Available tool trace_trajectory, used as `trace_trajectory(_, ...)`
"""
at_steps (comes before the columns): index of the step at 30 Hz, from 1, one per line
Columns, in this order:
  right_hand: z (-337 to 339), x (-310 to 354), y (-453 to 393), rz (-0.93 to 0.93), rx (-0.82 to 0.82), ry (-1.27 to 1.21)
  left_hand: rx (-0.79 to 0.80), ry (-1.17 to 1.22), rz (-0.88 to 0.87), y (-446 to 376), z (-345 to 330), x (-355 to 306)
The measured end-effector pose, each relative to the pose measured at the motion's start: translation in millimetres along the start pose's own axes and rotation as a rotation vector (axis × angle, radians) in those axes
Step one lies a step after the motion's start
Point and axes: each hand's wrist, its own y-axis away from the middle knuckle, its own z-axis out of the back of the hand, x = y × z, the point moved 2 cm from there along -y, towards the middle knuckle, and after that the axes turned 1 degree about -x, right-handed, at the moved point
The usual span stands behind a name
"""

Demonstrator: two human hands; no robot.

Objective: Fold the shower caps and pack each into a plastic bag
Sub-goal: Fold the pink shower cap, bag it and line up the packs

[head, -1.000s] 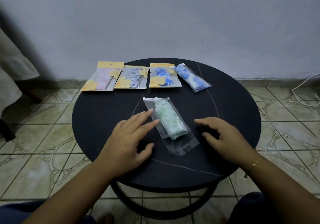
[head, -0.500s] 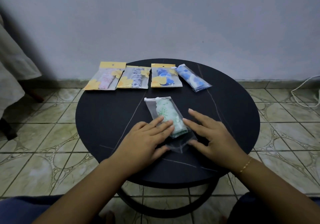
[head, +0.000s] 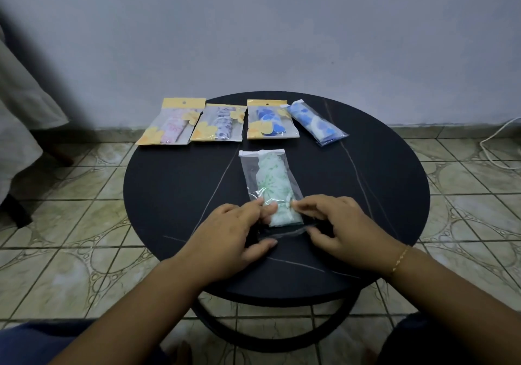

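Both hands have been drawn in to the near end of the clear plastic bag (head: 267, 184), where half a second ago they lay flatter on it. A folded white shower cap (head: 275, 192) with green print is seen inside the bag, which lies lengthwise at the middle of the round black surface (head: 174, 195), its white-taped end pointing away. The left hand (head: 234, 232) is curled, fingertips pinching the bag's left edge, thumb set on the surface below. The right hand (head: 341, 229) is likewise curled, fingertips pinching the right edge by the cap's lower end. The bag's empty near end is creased between them. Four packed bags (head: 217, 123) are lined up along the far rim, three with yellow cards, one plain with a blue-print cap.
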Motion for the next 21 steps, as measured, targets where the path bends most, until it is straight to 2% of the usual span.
trace_trajectory(6, 4.1, 2.5, -4.4, -0.034, 0.06, -0.046, -0.016, -0.002, 0.053, -1.3, 3.4, -4.4)
trace_trajectory(14, -0.1, 3.3, -12.8, -0.142, -0.04, -0.326, -0.184, 0.136, 0.219, -9.4, -0.6, -9.8)
trace_trajectory(21, 1.7, 5.8, -15.7, -0.216, -0.071, -0.349, -0.232, 0.132, 0.256, -13.8, -2.5, -6.9)
